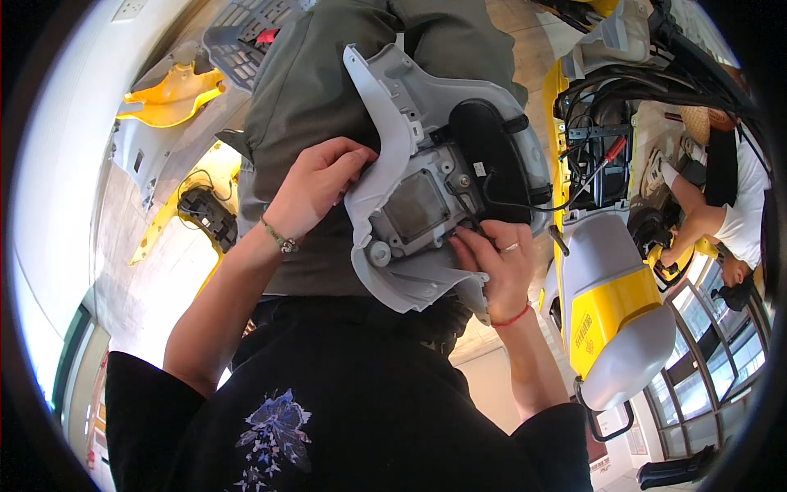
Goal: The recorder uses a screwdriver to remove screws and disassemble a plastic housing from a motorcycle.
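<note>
Right now I'm holding the grey scooter panel against my lap, inner side up. My left hand clamps its left edge, fingers curled shut around it. My right hand pinches at the black cable by the housing (connector hidden). Next, I judge, needs a careful pull.

Free room and obstacles. The grey plastic housing fills the middle, resting on the lap. A black cable crosses its right side. Just right, the yellow-and-grey scooter blocks passage; open floor lies left, beside loose yellow panels.
</note>
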`<state>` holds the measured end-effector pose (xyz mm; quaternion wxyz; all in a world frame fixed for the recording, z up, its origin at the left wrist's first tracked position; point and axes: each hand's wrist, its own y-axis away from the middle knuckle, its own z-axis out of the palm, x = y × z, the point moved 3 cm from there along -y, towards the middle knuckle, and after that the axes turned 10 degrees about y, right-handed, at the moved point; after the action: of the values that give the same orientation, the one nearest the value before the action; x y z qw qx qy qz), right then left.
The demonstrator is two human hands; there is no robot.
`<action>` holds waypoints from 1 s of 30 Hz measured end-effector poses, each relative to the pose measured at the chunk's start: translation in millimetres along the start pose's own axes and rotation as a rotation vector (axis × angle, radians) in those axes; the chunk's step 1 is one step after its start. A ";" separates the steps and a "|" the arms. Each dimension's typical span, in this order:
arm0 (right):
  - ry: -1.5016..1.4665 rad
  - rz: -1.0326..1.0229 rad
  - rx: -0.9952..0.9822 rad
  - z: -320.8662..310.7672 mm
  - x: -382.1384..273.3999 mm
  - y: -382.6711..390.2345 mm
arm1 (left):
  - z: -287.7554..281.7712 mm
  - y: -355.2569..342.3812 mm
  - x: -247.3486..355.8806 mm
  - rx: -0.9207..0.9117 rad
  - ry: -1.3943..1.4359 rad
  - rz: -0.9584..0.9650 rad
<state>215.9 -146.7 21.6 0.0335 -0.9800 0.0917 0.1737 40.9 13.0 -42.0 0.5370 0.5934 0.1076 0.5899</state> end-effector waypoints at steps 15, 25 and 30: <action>0.013 -0.012 0.011 1.8 -2.0 -0.8 | 0.5 1.3 0.1 -0.006 0.013 0.014; 0.008 -0.021 0.006 0.6 -1.4 -0.7 | -0.7 0.2 0.2 -0.003 -0.022 0.022; 0.007 -0.027 0.017 2.5 -2.2 -0.1 | -0.3 -0.1 -0.7 0.001 -0.037 0.040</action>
<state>213.1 -146.0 20.0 0.0438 -0.9814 0.0802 0.1688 40.5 12.7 -42.5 0.5268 0.6063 0.0858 0.5895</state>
